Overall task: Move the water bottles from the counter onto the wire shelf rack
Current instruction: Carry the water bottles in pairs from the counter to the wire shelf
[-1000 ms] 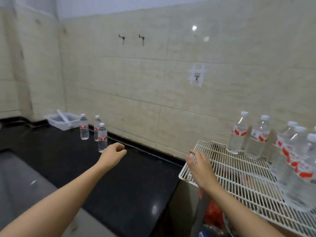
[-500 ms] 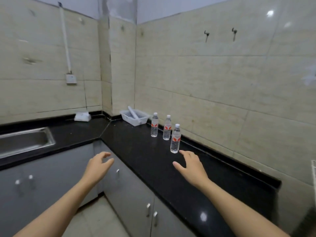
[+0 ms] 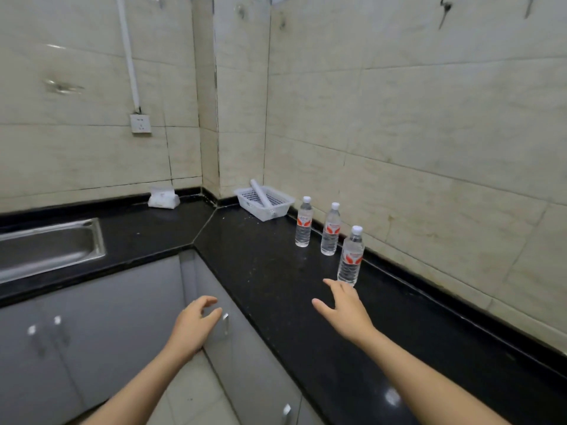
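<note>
Three water bottles stand upright in a row along the back edge of the black surface [image 3: 264, 271], close to the tiled wall. The nearest bottle [image 3: 350, 257] stands a little forward of the middle bottle [image 3: 330, 230], and the far bottle [image 3: 303, 223] sits just beside a white plastic basket [image 3: 277, 207] near the surface's inner corner. The right hand [image 3: 345, 309] reaches over the surface, its grip released with fingers spread, the fingertips near the base of the nearest bottle but not touching it. The left hand [image 3: 193, 325] hovers off the front edge, before the grey cabinet doors [image 3: 101, 338], its grip loosely curled and holding nothing. A steel sink [image 3: 49, 246] is set in the surface at the left, and a white packet [image 3: 163, 198] lies against the back edge there.
</note>
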